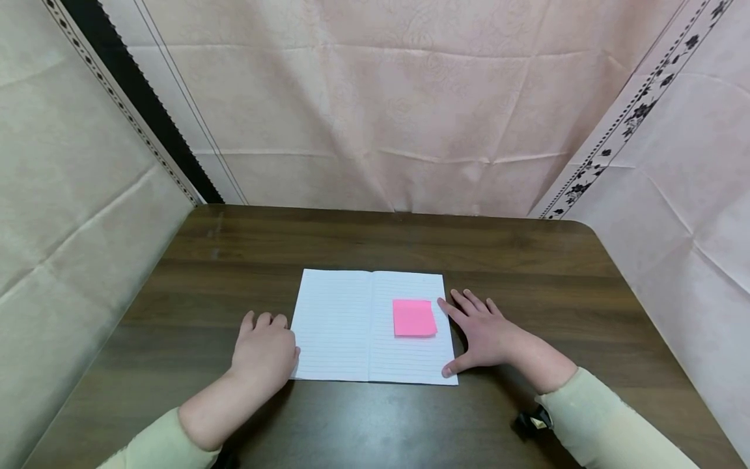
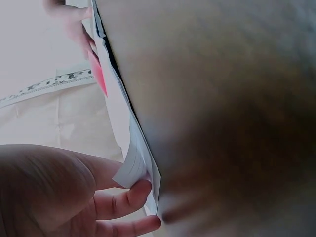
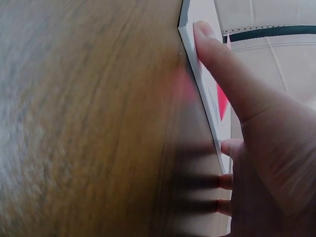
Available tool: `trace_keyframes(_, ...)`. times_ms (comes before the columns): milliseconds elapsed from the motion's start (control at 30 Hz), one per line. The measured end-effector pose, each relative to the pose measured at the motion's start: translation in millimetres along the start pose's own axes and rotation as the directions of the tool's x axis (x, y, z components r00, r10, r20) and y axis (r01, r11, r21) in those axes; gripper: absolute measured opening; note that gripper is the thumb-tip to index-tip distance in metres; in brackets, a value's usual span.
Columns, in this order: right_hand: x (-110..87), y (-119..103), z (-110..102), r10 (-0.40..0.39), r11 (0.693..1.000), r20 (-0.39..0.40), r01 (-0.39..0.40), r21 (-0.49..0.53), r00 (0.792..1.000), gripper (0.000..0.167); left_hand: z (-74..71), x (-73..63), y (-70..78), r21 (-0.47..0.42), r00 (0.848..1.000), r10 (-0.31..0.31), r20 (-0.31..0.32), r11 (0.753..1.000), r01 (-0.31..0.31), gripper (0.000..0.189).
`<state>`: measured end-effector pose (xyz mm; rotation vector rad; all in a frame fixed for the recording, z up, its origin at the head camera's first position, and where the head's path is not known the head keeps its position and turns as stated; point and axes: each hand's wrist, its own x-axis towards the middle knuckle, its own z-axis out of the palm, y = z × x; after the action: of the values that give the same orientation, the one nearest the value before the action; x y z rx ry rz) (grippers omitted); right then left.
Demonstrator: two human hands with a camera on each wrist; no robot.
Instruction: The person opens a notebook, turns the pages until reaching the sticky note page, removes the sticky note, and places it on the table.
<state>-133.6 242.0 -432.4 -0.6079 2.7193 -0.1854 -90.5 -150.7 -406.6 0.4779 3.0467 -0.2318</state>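
Observation:
An open lined notebook (image 1: 334, 326) lies flat on the table in the head view, with a pink sticky note (image 1: 413, 318) on its right page. At the left edge, my left hand (image 1: 265, 352) pinches a page (image 2: 132, 165) between thumb and fingers; its corner curls up in the left wrist view. My right hand (image 1: 483, 332) is spread over the notebook's right edge. Its thumb (image 3: 210, 42) and index fingertip rest on the right page, while the other fingers reach past the edge over the table.
The brown wooden table (image 1: 375, 430) has rounded far corners. Pale cloth hangs behind it (image 1: 375, 117) and on both sides, with a dark gap (image 1: 146, 98) at the back left. A small black object (image 1: 533, 422) sits by the right sleeve.

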Motion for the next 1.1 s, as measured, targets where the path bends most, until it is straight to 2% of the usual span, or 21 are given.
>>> trace_keyframes(267, 0.9, -0.7, -2.0, -0.003, 1.0, -0.007, 0.003, -0.01, 1.0, 0.133, -3.6, 0.7, -1.6, 0.009, 1.0, -0.012, 0.026, 1.0, 0.011, 0.025)
trace_keyframes(433, 1.5, -0.8, -3.5, 0.0, 1.0, 0.001, 0.0, -0.013, 1.0, 0.133, -2.9, 3.0, -3.6, 0.0, 0.999, -0.034, -0.002, 0.999, 0.034, 0.03)
trace_keyframes(567, 0.7, -0.8, -4.3, -0.001, 1.0, 0.004, 0.001, -0.009, 1.0, 0.133, -3.7, 6.0, -2.3, -0.006, 1.0, -0.02, -0.017, 1.0, 0.019, 0.037)
trace_keyframes(800, 0.2, -1.8, -2.8, 0.005, 1.0, 0.009, -0.005, 0.003, 1.0, 0.132, -8.0, 14.2, 5.4, -0.02, 1.0, 0.01, -0.004, 1.0, -0.01, 0.041)
trace_keyframes(1000, 0.2, -0.9, -1.3, 0.003, 1.0, 0.007, -0.003, 0.001, 1.0, 0.133, -11.9, 24.0, 15.4, -0.07, 1.0, 0.029, 0.013, 0.997, -0.028, 0.044)
trace_keyframes(1100, 0.2, -0.5, -0.4, 0.003, 1.0, 0.004, -0.003, 0.0, 1.0, 0.133, -13.0, 31.1, 23.1, -0.099, 0.998, 0.058, 0.019, 0.994, -0.056, 0.047)
